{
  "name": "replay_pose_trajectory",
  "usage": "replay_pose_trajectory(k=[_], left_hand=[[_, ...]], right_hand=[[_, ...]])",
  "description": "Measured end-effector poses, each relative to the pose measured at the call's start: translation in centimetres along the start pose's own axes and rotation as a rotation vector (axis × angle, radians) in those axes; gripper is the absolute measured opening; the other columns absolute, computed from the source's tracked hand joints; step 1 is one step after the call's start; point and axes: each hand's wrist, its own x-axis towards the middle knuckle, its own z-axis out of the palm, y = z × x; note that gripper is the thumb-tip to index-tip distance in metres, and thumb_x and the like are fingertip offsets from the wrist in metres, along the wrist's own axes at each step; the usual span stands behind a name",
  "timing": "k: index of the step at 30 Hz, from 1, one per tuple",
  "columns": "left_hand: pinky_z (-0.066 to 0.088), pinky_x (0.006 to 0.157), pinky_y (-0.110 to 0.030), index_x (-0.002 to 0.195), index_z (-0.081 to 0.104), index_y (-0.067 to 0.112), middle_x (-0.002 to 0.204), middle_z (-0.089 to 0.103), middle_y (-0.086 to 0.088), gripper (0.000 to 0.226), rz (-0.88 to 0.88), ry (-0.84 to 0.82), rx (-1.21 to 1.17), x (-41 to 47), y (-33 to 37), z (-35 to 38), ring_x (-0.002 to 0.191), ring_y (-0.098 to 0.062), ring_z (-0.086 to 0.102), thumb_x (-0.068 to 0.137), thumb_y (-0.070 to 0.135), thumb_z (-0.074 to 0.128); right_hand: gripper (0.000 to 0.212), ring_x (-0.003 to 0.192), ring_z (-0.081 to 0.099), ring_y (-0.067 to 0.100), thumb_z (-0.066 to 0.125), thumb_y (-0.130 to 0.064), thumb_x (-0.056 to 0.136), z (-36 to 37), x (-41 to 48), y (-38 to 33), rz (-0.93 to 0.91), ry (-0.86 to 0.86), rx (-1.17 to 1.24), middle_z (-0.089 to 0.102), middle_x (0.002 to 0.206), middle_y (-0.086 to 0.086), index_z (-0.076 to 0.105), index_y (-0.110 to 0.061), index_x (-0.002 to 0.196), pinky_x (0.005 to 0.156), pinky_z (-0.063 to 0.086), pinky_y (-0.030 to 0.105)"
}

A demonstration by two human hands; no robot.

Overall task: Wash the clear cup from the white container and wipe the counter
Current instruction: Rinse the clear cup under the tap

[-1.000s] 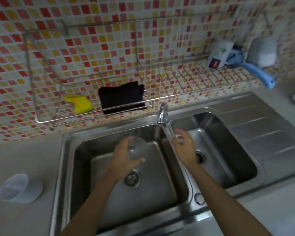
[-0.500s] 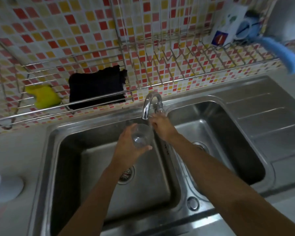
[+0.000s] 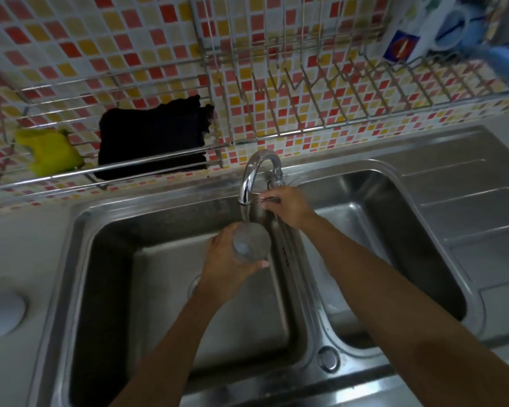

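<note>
Water is now running: a moment ago my right hand (image 3: 285,205) was only reaching for the tap handle (image 3: 276,174), and now it is closed around it while a stream falls from the spout (image 3: 252,177) into the clear cup (image 3: 251,243). My left hand (image 3: 229,267) is wrapped around that cup, holding it directly under the spout over the left basin (image 3: 165,304) (the cup looks to be filling, though the glare makes the level hard to read). I judge the rinse has properly begun, with the wiping not yet started. Off to the left of my left hand, on the grey bench (image 3: 15,245), sits the white container (image 3: 2,314), well apart from the sink. Beyond my hands, a wire rack (image 3: 159,165) on the mosaic tiled wall (image 3: 130,39) carries a black cloth (image 3: 152,142) and a yellow sponge (image 3: 49,151), either of which could serve for the bench later.
</note>
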Motion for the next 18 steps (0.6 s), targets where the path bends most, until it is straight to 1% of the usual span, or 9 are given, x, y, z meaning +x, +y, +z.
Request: replay_pose_trajectory(k=[1,3,4,6,7,11,14,16,18], left_hand=[[0.048,0.094,-0.041,0.125,0.05,0.031,0.12,0.058,0.012,0.089,-0.011,0.009,-0.029,0.5,-0.1,0.3,0.114,-0.016,0.053,0.047,0.052,0.087],[0.052,0.09,-0.046,0.12,0.053,0.035,0.115,0.062,0.011,0.081,-0.027,0.01,-0.082,1.4,0.3,0.8,0.11,-0.015,0.058,0.048,0.052,0.087],[0.052,0.088,-0.046,0.117,0.054,0.035,0.114,0.064,0.01,0.077,-0.024,0.014,-0.115,1.7,0.6,1.0,0.108,-0.014,0.06,0.049,0.049,0.087],[0.052,0.09,-0.046,0.115,0.054,0.035,0.113,0.065,0.008,0.074,-0.023,0.016,-0.172,1.7,0.7,1.4,0.108,-0.013,0.061,0.05,0.043,0.089],[0.052,0.091,-0.045,0.116,0.054,0.035,0.115,0.065,0.008,0.075,-0.027,0.011,-0.18,1.3,0.6,1.5,0.109,-0.014,0.061,0.05,0.041,0.089],[0.047,0.097,-0.035,0.113,0.051,0.042,0.119,0.058,0.014,0.072,-0.096,0.074,-0.156,-0.5,-1.3,1.2,0.112,-0.009,0.055,0.053,0.032,0.091],[0.046,0.1,-0.039,0.114,0.052,0.037,0.118,0.054,0.019,0.071,-0.142,0.125,-0.102,-0.2,-2.0,0.8,0.114,-0.01,0.051,0.054,0.035,0.09],[0.044,0.099,-0.036,0.114,0.05,0.042,0.117,0.051,0.02,0.072,-0.103,0.072,-0.085,0.0,-1.8,1.1,0.116,-0.013,0.049,0.055,0.029,0.089],[0.036,0.098,-0.024,0.127,0.045,0.033,0.122,0.044,0.018,0.082,-0.052,-0.027,-0.049,-0.3,-1.4,1.8,0.12,-0.01,0.042,0.059,0.022,0.088]], right_hand=[[0.023,0.087,0.061,0.006,0.073,-0.012,0.082,-0.1,0.1,0.0,0.007,-0.008,-0.001,0.073,0.104,0.008,0.073,-0.007,0.105,0.078,0.039,-0.001],[0.024,0.09,0.063,0.008,0.073,-0.013,0.082,-0.2,0.4,0.3,0.011,-0.027,0.002,0.073,0.106,0.008,0.073,-0.007,0.106,0.077,0.037,-0.004],[0.024,0.092,0.065,0.01,0.073,-0.013,0.083,-0.2,0.4,0.3,0.015,-0.038,0.008,0.072,0.106,0.008,0.073,-0.007,0.106,0.08,0.039,-0.002],[0.025,0.096,0.066,0.013,0.072,-0.015,0.083,0.0,0.4,0.3,0.014,-0.037,0.01,0.072,0.108,0.008,0.072,-0.009,0.107,0.088,0.045,0.01],[0.026,0.097,0.066,0.013,0.072,-0.017,0.083,0.0,0.4,0.3,0.013,-0.037,0.006,0.072,0.109,0.008,0.072,-0.009,0.108,0.089,0.045,0.014],[0.029,0.092,0.062,0.008,0.073,-0.021,0.083,0.1,0.3,0.2,0.005,-0.028,0.002,0.071,0.111,0.007,0.071,-0.01,0.11,0.084,0.041,0.013],[0.025,0.092,0.065,0.014,0.071,-0.02,0.084,0.3,0.3,0.2,-0.015,-0.024,0.004,0.072,0.107,0.007,0.073,-0.011,0.107,0.083,0.042,0.016],[0.022,0.09,0.066,0.015,0.071,-0.02,0.085,0.3,0.3,0.1,-0.031,-0.014,-0.016,0.073,0.104,0.007,0.074,-0.012,0.105,0.081,0.043,0.016],[0.021,0.086,0.065,0.015,0.071,-0.021,0.085,0.4,0.3,0.0,-0.045,-0.006,-0.035,0.074,0.1,0.007,0.074,-0.013,0.104,0.08,0.046,0.017]])
